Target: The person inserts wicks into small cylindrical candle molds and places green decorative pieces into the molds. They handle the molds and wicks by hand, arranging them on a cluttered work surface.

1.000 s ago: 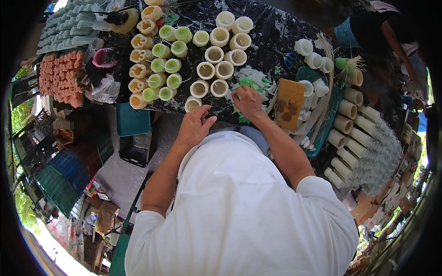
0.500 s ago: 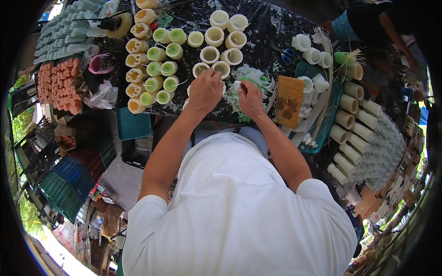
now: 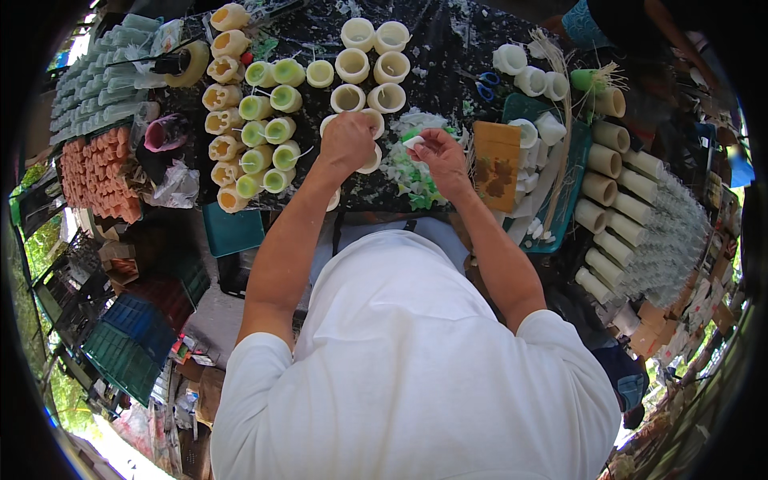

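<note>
My left hand [image 3: 347, 146] is curled closed over the near end of a double row of round cream wax cups [image 3: 348, 109]. Its fingertips are turned away, so whatever it may hold is hidden. Between the thumb and fingers of my right hand [image 3: 445, 160] is a small white piece [image 3: 414, 142], pinched above a heap of white and green scraps [image 3: 416, 174]. To the left of the cups stand several light-green candles [image 3: 254, 109] with white wicks. Beyond those runs a column of yellowish wax cups [image 3: 222, 98] with uneven rims.
Blue-handled scissors [image 3: 486, 90] lie beyond the scraps. At right are a brown slab [image 3: 496, 152] with a dark leaf-like pattern, a teal tray [image 3: 582, 180] and rows of cream cylinders [image 3: 602, 165]. Orange pieces [image 3: 98, 180] are stacked at left. Another person's patterned clothing [image 3: 584, 26] shows at upper right.
The tabletop has shifted slightly left in view. My left hand has curled tighter and come a little nearer me. My right hand has turned, so the white piece shows more plainly.
</note>
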The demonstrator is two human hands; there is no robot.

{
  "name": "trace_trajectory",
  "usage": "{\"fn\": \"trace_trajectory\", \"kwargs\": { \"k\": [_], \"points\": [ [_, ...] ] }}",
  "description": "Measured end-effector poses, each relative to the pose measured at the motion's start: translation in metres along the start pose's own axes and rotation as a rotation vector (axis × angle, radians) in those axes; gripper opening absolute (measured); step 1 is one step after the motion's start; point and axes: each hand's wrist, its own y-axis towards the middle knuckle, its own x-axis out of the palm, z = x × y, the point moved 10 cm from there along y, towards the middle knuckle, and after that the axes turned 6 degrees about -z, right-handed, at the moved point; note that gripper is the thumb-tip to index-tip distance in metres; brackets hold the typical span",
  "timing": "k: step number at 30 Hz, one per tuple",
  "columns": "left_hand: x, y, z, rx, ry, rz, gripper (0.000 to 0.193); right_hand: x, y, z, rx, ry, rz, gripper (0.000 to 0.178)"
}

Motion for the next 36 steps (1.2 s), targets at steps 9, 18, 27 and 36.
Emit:
{"fn": "trace_trajectory", "kwargs": {
  "k": [9,18,27,36],
  "points": [
    [-0.028,0.011,-0.012,0.088,-0.166,0.111,0.015,0.111,-0.016,-0.107,-0.913,-1.271,-0.075,0.022],
    [-0.028,0.012,-0.011,0.107,-0.166,0.106,0.014,0.128,0.002,-0.09,-0.918,-1.463,-0.042,0.021],
    [-0.029,0.009,-0.009,0.077,-0.167,0.063,0.016,0.079,-0.011,-0.084,-0.665,-1.265,0.036,0.018],
    [-0.028,0.011,-0.014,0.057,-0.21,0.054,0.018,0.121,0.021,-0.072,-0.612,-1.49,-0.135,0.028]
  ]
}}
